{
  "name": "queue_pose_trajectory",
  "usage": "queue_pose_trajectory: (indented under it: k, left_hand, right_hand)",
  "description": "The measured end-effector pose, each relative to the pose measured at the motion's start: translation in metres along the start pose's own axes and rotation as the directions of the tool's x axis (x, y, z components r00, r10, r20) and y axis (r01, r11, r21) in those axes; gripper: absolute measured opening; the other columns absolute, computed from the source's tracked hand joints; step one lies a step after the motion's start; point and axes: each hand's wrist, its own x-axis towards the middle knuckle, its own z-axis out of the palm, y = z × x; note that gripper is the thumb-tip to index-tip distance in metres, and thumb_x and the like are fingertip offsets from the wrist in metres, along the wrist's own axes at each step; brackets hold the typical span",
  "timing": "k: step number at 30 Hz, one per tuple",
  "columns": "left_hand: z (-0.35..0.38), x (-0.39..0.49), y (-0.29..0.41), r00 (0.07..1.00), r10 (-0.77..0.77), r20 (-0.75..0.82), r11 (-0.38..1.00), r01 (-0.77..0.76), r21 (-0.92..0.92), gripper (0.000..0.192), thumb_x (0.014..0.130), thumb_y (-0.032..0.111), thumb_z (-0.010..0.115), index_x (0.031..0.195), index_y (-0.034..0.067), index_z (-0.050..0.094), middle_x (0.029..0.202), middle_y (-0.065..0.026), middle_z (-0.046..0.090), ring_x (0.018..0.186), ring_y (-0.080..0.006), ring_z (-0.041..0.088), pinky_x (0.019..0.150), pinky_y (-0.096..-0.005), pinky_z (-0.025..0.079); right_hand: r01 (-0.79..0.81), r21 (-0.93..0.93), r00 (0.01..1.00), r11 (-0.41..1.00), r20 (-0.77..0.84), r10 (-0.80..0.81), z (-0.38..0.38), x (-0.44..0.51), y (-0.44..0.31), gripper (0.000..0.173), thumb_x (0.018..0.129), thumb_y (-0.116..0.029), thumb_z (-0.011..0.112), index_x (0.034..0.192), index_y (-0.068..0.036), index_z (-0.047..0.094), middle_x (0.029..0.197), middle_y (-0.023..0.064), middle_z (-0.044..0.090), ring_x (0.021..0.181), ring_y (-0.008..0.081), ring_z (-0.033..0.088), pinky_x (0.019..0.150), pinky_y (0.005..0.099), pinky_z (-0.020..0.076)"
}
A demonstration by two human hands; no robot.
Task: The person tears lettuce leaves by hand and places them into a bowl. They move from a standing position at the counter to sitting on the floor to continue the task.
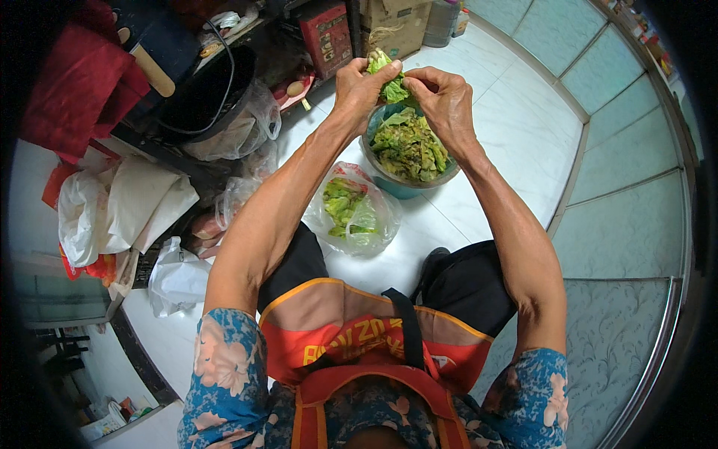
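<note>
My left hand [362, 84] grips a small head of leafy greens [395, 91], its pale root end pointing away from me. On the near side of the same head, the thumb and fingers of my right hand [443, 95] pinch a leaf. Both hands are above the far part of a teal plastic bucket [401, 189]. Wilted, yellow-brown leaves [409, 146] fill the bucket close to its rim. Nearer to me, a clear plastic bag [378, 233] lies open on the floor with fresher green leaves [343, 205] inside.
A dark bin [196, 106] with a wire handle and a plastic liner stands at the left. Several bags, among them a white plastic bag [176, 278], lie along that side. Beyond are a red box [325, 39] and a cardboard box [392, 25]. Glass-panelled doors [622, 224] border the right.
</note>
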Motion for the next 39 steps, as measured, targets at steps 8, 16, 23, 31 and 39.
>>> queue_pose_trajectory:
  k: [8,16,23,31,39]
  left_hand:
    - [0.001,0.0,0.0,1.0,-0.004,-0.022,1.0,0.003,-0.021,0.041,0.078,0.016,0.074,0.104,-0.008,0.053,0.091,-0.0146,0.061,0.074,-0.0189,0.063,0.058,-0.031,0.056]
    - [-0.001,0.004,-0.007,0.999,0.027,-0.032,0.999,-0.026,0.022,0.045,0.075,0.018,0.076,0.103,-0.009,0.054,0.09,-0.0156,0.062,0.071,-0.0178,0.063,0.057,-0.0289,0.053]
    - [-0.006,0.008,-0.011,0.999,0.005,-0.05,1.0,-0.006,-0.02,0.04,0.078,0.016,0.074,0.102,-0.008,0.055,0.09,-0.0153,0.063,0.072,-0.0183,0.064,0.058,-0.0314,0.055]
    - [-0.028,0.02,-0.001,0.986,-0.068,0.15,0.977,0.096,-0.189,0.025,0.091,0.017,0.059,0.11,0.002,0.051,0.103,-0.0091,0.061,0.094,-0.0202,0.062,0.086,-0.0408,0.054]
    - [-0.026,0.016,0.003,0.956,-0.067,0.284,0.972,0.127,-0.196,0.026,0.092,0.016,0.058,0.114,0.004,0.055,0.105,-0.0053,0.06,0.098,-0.0166,0.057,0.089,-0.038,0.046]
  right_hand:
    - [-0.12,-0.034,0.992,0.992,0.046,0.121,-0.003,0.0,-0.007,0.018,0.086,-0.014,0.065,0.093,0.002,0.069,0.078,0.0073,0.069,0.072,0.0112,0.063,0.065,0.0258,0.0515]
    - [-0.077,0.003,0.997,0.997,0.005,0.077,0.002,0.0,-0.002,0.016,0.082,-0.013,0.065,0.086,0.003,0.068,0.07,0.0087,0.066,0.064,0.0118,0.062,0.059,0.0282,0.0497]
    - [-0.086,-0.023,0.996,0.996,-0.02,0.085,0.003,0.002,0.006,0.015,0.079,-0.011,0.062,0.081,0.003,0.067,0.066,0.01,0.065,0.06,0.0112,0.06,0.057,0.0278,0.0488]
    - [-0.271,-0.034,0.962,0.962,-0.024,0.271,-0.018,0.007,0.044,0.02,0.079,-0.009,0.058,0.091,0.002,0.07,0.074,0.012,0.069,0.069,0.0164,0.066,0.067,0.0293,0.0513]
    - [-0.206,0.114,0.978,0.972,0.062,0.2,-0.033,0.016,0.028,0.03,0.085,-0.013,0.057,0.112,-0.005,0.066,0.106,0.0119,0.067,0.099,0.0188,0.061,0.086,0.0323,0.0488]
